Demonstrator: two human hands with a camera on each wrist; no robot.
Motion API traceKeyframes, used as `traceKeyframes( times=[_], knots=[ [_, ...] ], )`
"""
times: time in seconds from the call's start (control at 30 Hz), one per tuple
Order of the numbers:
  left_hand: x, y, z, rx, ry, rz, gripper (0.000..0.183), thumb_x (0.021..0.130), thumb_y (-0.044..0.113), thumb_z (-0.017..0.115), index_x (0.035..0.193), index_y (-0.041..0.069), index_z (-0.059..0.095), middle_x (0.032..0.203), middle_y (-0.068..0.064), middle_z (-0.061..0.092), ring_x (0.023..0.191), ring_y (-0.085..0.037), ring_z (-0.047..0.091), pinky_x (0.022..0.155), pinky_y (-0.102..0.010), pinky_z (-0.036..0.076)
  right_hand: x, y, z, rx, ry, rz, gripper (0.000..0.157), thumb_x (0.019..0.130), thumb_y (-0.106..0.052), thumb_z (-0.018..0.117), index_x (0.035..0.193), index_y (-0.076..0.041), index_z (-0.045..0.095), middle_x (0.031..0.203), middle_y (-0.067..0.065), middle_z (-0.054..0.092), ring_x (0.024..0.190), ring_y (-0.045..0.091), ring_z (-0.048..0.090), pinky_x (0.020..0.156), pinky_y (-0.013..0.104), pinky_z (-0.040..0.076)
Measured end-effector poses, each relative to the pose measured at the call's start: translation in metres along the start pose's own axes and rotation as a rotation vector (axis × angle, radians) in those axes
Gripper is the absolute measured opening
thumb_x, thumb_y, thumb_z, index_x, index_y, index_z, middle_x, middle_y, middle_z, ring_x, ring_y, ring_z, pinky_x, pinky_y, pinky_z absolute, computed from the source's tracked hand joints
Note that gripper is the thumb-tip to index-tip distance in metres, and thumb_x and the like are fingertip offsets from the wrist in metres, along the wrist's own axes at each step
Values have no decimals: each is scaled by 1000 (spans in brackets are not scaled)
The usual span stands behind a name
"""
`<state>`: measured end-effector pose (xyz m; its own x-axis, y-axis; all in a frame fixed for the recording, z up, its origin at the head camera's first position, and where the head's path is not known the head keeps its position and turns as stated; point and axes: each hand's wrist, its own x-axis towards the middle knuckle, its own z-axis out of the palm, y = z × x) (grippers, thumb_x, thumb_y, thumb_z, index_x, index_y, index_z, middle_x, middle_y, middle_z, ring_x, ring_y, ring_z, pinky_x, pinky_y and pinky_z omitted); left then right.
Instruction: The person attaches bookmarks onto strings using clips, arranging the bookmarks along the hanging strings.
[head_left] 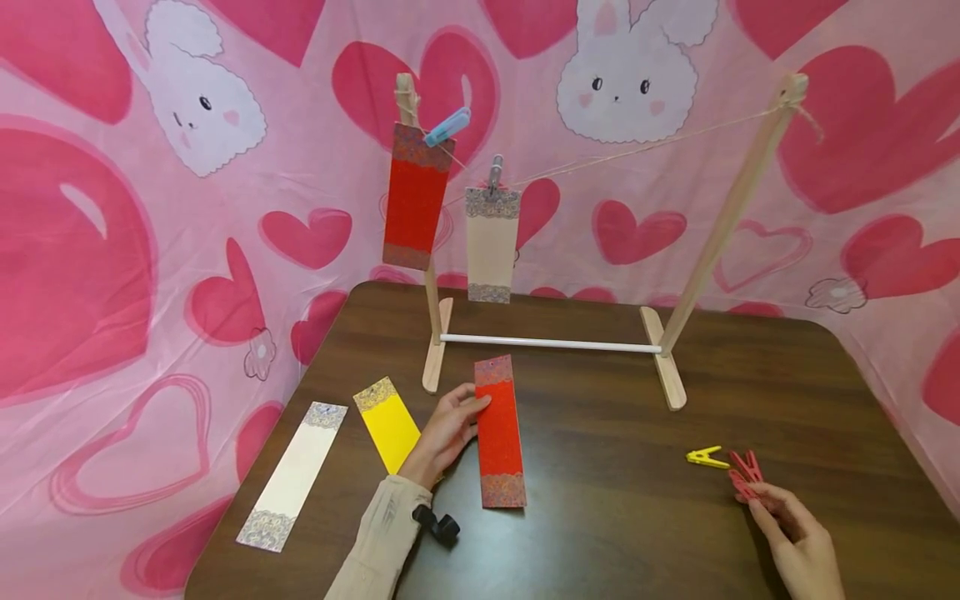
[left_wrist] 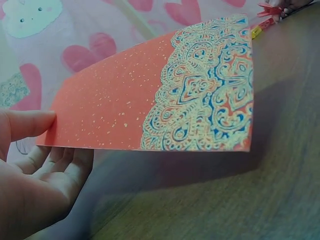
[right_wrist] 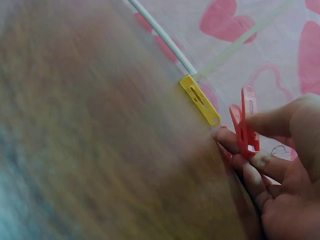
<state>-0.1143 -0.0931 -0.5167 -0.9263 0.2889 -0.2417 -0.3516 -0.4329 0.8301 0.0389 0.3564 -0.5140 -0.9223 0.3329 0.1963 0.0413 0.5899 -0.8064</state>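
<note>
My left hand point(head_left: 447, 433) pinches a red paper strip point(head_left: 501, 450) with patterned ends by its left edge, thumb on its face and fingers behind. In the left wrist view the strip point(left_wrist: 115, 95) is tilted, its near end raised above the wood. At the right, my right hand point(head_left: 798, 533) pinches a red clothespin point(head_left: 742, 485) between thumb and fingers; the right wrist view shows this clothespin point(right_wrist: 245, 125) upright. Another red clothespin point(head_left: 747, 464) lies just beyond the fingertips, beside a yellow clothespin point(head_left: 707, 457) on the table.
A wooden stand point(head_left: 705, 242) with a string and a white crossbar point(head_left: 551, 342) stands at the back. A blue clothespin point(head_left: 448, 127) holds a red strip point(head_left: 415, 200) there; a grey one point(head_left: 496, 173) holds a cream strip point(head_left: 492, 246). Yellow point(head_left: 388, 427) and white point(head_left: 292, 479) strips lie left.
</note>
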Motion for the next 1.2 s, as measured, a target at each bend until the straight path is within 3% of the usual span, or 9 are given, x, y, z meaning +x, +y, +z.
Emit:
traceKeyframes(
  times=[0.2, 0.27, 0.33, 0.43, 0.5, 0.67, 0.9, 1.03, 1.2],
  knots=[
    [1, -2, 1, -46, -9, -35, 12, 99, 11, 61, 109, 7, 58, 109, -9, 68, 94, -20, 66, 83, -33, 56, 1, -2, 4, 110, 37, 78, 14, 93, 3, 66, 102, 5, 56, 80, -16, 73, 78, -8, 66, 69, 8, 45],
    [3, -4, 3, -68, -23, -50, 14, 99, 11, 61, 111, 7, 57, 112, -9, 67, 96, -21, 65, 85, -34, 56, 2, -1, 1, 161, 33, 71, 22, 93, 5, 63, 114, 5, 55, 82, -15, 73, 79, -7, 67, 71, 7, 46],
    [4, -5, 4, -82, -31, -62, 15, 99, 11, 62, 112, 6, 58, 113, -10, 66, 97, -21, 65, 86, -35, 56, 1, 0, -3, 135, 13, 36, 36, 95, 4, 61, 130, 1, 52, 85, -17, 73, 83, -11, 65, 72, 5, 44],
    [5, -6, 7, -86, -40, -70, 16, 99, 11, 62, 113, 5, 57, 112, -11, 66, 96, -21, 66, 85, -35, 56, 2, 0, -5, 103, -13, -4, 47, 97, 3, 58, 143, -2, 48, 90, -16, 73, 87, -11, 64, 75, 4, 44],
    [5, -5, 8, -84, -38, -70, 16, 99, 11, 61, 113, 5, 56, 111, -11, 66, 95, -21, 66, 85, -35, 56, 3, -1, -4, 55, -19, -11, 40, 98, -1, 59, 138, 0, 54, 91, -15, 74, 88, -10, 64, 76, 5, 43],
    [4, -2, 14, -82, -34, -71, 14, 100, 9, 59, 112, 6, 56, 111, -11, 66, 93, -21, 66, 84, -34, 57, 4, -6, -8, 59, -40, 44, 24, 102, -10, 56, 119, 6, 59, 90, -7, 75, 85, -4, 65, 75, 7, 43],
    [2, 14, 24, 14, -49, -38, 14, 98, 8, 61, 110, 6, 55, 102, -7, 69, 85, -18, 66, 77, -29, 57, -2, -16, -18, -4, -79, 77, 24, 103, -18, 55, 108, 5, 62, 84, -7, 75, 78, -5, 64, 69, 9, 43],
    [3, 27, 26, 77, -64, -21, 14, 98, 6, 61, 109, 6, 54, 92, -4, 70, 79, -15, 65, 73, -28, 57, -9, -22, -19, -1, -37, 125, 29, 100, -19, 61, 107, 8, 68, 83, -15, 74, 76, -7, 65, 66, 9, 48],
    [4, 45, 27, 122, -76, 41, 11, 98, 3, 59, 107, 6, 53, 87, -3, 69, 77, -15, 66, 71, -29, 56, -10, -29, -24, -34, 17, 71, 27, 100, -16, 61, 104, 8, 71, 84, -27, 70, 82, -16, 61, 69, 5, 45]
  ],
)
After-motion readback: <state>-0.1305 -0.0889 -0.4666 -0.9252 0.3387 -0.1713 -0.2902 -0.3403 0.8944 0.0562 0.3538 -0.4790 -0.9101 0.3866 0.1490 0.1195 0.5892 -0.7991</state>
